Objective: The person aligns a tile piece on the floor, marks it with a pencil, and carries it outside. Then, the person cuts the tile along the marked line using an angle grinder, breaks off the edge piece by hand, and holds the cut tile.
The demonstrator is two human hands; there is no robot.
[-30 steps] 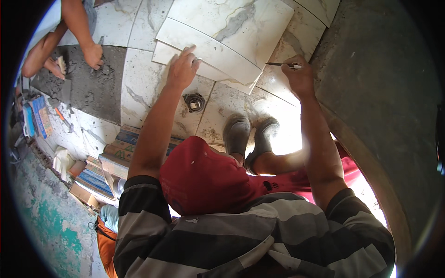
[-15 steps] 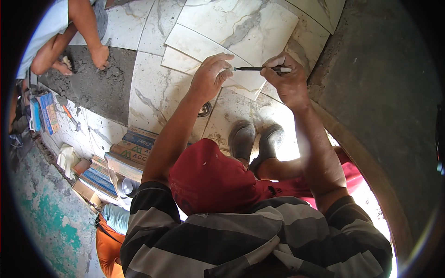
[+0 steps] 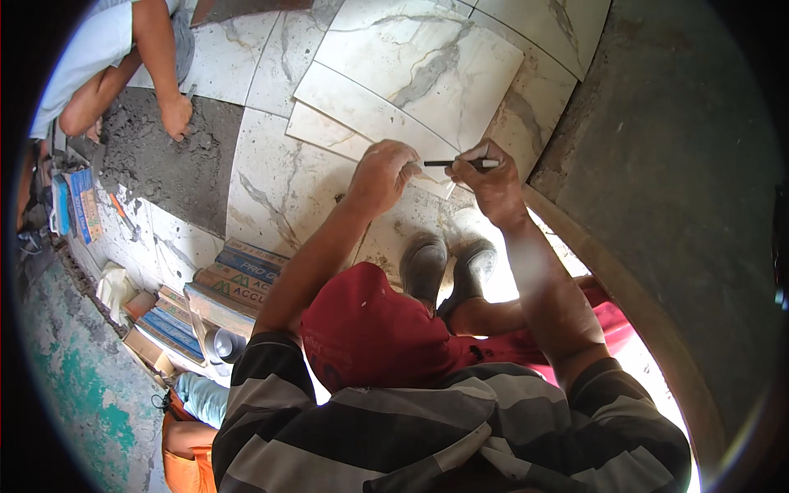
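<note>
White, grey-veined tiles (image 3: 419, 57) lie overlapping on the floor beyond the hands. The left hand (image 3: 384, 174) curls its fingers inward; whether they grip anything, I cannot tell. The right hand (image 3: 493, 185) pinches a slim dark pen (image 3: 438, 163) with a pale end, its tip pointing at the left hand. Good handling likely means a light, steady pinch, the tip free of sideways strain.

Holds a slim black pen (image 3: 437, 163) nearly level, dark end left, pale end right.
Has beyond it a white upper tile (image 3: 460, 57), veined grey and gold, lying flat and slantwise, crossed by one thin dark line; overlaps a lower tile (image 3: 325, 131), seen only as a pale strip along the near edge.
</note>
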